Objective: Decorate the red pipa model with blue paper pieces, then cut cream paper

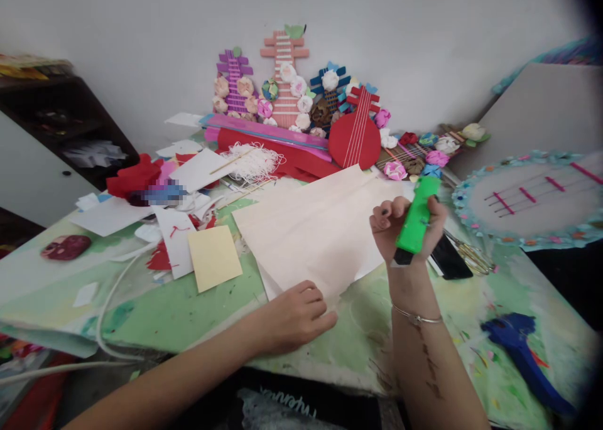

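In the head view my right hand (426, 220) is raised above the table, its fingers wrapped round a green box cutter (417, 220). The cutter's black end and short blade point down toward my wrist. My left hand (304, 317) rests at the near edge of a large cream sheet of paper (315, 235), palm down, with loosely bent fingers and nothing visible in them. The sheet lies across the middle of the table, its far edge slightly raised. A small yellow paper square (215, 258) is left of it.
Flower-trimmed model string instruments (282, 85) lean against the wall, with a red round one (354, 138) among them. Paper scraps and white string (249, 163) clutter the left. At right are a black phone (451, 257), scissors (475, 257) and a blue glue gun (527, 354).
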`<state>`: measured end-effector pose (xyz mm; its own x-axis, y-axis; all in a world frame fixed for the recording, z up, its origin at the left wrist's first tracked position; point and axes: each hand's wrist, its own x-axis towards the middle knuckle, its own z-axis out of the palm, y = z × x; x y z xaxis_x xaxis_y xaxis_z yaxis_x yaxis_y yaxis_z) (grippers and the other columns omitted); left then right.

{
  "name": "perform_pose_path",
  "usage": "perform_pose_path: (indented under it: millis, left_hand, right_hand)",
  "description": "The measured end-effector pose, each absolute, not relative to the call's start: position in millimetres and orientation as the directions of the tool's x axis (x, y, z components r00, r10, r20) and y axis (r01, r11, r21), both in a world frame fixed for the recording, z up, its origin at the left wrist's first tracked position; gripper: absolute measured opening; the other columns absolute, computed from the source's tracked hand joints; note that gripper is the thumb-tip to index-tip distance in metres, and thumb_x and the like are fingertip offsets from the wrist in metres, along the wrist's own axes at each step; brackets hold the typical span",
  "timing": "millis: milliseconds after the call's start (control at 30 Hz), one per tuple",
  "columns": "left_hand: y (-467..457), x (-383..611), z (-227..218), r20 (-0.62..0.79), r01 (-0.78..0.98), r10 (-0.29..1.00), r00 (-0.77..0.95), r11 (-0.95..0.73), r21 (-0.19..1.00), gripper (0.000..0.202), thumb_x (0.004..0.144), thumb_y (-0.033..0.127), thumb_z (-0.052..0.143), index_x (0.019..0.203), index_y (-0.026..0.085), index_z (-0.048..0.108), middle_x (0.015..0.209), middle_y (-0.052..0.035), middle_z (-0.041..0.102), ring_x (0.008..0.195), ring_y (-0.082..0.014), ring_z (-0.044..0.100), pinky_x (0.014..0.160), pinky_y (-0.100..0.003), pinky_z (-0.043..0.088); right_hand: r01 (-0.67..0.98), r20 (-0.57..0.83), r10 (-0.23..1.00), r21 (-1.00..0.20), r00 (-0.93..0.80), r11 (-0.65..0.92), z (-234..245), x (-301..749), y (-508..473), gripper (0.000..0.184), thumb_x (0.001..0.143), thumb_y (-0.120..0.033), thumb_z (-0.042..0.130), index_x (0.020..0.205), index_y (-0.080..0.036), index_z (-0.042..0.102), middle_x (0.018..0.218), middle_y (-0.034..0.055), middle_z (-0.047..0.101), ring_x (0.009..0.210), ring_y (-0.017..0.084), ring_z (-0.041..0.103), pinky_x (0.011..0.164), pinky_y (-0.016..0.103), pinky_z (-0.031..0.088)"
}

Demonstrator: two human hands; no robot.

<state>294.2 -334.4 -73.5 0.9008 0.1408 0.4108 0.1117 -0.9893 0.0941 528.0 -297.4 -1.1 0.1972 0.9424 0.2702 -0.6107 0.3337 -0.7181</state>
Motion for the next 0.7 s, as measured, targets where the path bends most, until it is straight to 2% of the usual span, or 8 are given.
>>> perform_pose_path:
  millis: [67, 167, 267, 367, 433, 500, 600, 700]
  left_hand:
    - [-325.4, 284.1, -69.2, 0.497, 0.124, 0.235, 0.835, -0.961, 0.247, 0.016, 0.091, 0.032, 0.050, 0.091, 0.017, 0.056, 0.075, -0.0049, 0.061, 0.076, -0.0181, 0.056, 0.074, -0.034, 0.047]
    - [-290.8, 265.2, -62.5, 0.555, 0.394, 0.587, 0.589, -0.809, 0.437, 0.020, 0.094, 0.030, 0.043, 0.090, 0.018, 0.057, 0.083, -0.0069, 0.064, 0.081, -0.0185, 0.059, 0.075, -0.034, 0.048]
    - [-241.7, 247.6, -61.1, 0.456, 0.736, 0.788, 0.414, -0.584, 0.342, 0.027, 0.091, 0.028, 0.045, 0.111, 0.015, 0.056, 0.111, -0.0140, 0.061, 0.107, -0.0274, 0.055, 0.094, -0.044, 0.042]
    - [-195.6, 234.5, -66.2, 0.294, 0.941, 0.934, 0.204, -0.270, 0.204, 0.044, 0.089, 0.031, 0.046, 0.129, 0.015, 0.048, 0.127, -0.0200, 0.050, 0.118, -0.0351, 0.047, 0.094, -0.049, 0.040]
    - [-171.5, 228.4, -71.4, 0.169, 0.977, 0.979, 0.116, -0.143, 0.160, 0.048, 0.087, 0.035, 0.049, 0.130, 0.015, 0.048, 0.122, -0.0209, 0.052, 0.114, -0.0376, 0.050, 0.090, -0.049, 0.042]
    - [-152.6, 224.0, -76.0, 0.082, 0.979, 0.990, 0.114, -0.126, 0.159, 0.048, 0.081, 0.041, 0.057, 0.120, 0.014, 0.054, 0.118, -0.0203, 0.055, 0.112, -0.0392, 0.050, 0.089, -0.048, 0.042]
    - [-131.6, 220.2, -79.2, 0.016, 0.943, 0.987, 0.163, -0.160, 0.293, 0.042, 0.072, 0.037, 0.066, 0.107, 0.015, 0.061, 0.108, -0.0144, 0.063, 0.103, -0.0336, 0.056, 0.084, -0.039, 0.044]
    - [-116.7, 220.8, -76.7, 0.034, 0.903, 0.977, 0.212, -0.209, 0.375, 0.024, 0.071, 0.030, 0.065, 0.092, 0.018, 0.064, 0.099, -0.0075, 0.067, 0.093, -0.0251, 0.060, 0.078, -0.030, 0.043]
  right_hand:
    - [-0.618, 0.175, 0.965, -0.743, 0.195, 0.259, -14.7, 520.8, -287.6, 0.039, 0.074, -0.052, 0.051, 0.054, -0.019, 0.055, 0.056, 0.0043, 0.058, 0.050, 0.012, 0.049, 0.045, 0.024, 0.036]
    - [-0.639, -0.023, 0.977, -0.760, 0.212, 0.121, -37.5, 509.8, -273.8, 0.038, 0.074, -0.049, 0.049, 0.053, -0.018, 0.056, 0.056, 0.0054, 0.060, 0.051, 0.012, 0.053, 0.046, 0.023, 0.039]
    - [-0.634, -0.143, 0.960, -0.772, 0.241, 0.044, -53.8, 500.5, -266.5, 0.037, 0.074, -0.048, 0.050, 0.054, -0.017, 0.056, 0.057, 0.0070, 0.063, 0.052, 0.012, 0.055, 0.049, 0.023, 0.043]
    - [-0.616, -0.164, 0.958, -0.788, 0.236, 0.017, -61.5, 495.0, -264.9, 0.037, 0.074, -0.049, 0.051, 0.054, -0.018, 0.056, 0.058, 0.0077, 0.065, 0.051, 0.013, 0.056, 0.050, 0.023, 0.045]
    - [-0.604, -0.179, 0.957, -0.797, 0.226, -0.006, -64.4, 493.6, -264.9, 0.037, 0.073, -0.049, 0.051, 0.054, -0.018, 0.056, 0.058, 0.0078, 0.065, 0.050, 0.013, 0.056, 0.050, 0.023, 0.045]
    - [-0.602, -0.196, 0.955, -0.798, 0.222, -0.025, -67.2, 493.4, -264.6, 0.037, 0.073, -0.050, 0.052, 0.054, -0.018, 0.055, 0.057, 0.0075, 0.065, 0.049, 0.013, 0.055, 0.049, 0.023, 0.045]
    - [-0.607, -0.204, 0.957, -0.794, 0.209, -0.037, -71.2, 494.3, -263.5, 0.038, 0.071, -0.051, 0.054, 0.054, -0.018, 0.055, 0.056, 0.0065, 0.064, 0.048, 0.013, 0.054, 0.049, 0.023, 0.045]
    - [-0.600, -0.185, 0.961, -0.800, 0.204, -0.027, -72.3, 494.5, -262.4, 0.040, 0.072, -0.054, 0.053, 0.054, -0.019, 0.055, 0.057, 0.0061, 0.064, 0.047, 0.013, 0.053, 0.047, 0.024, 0.044]
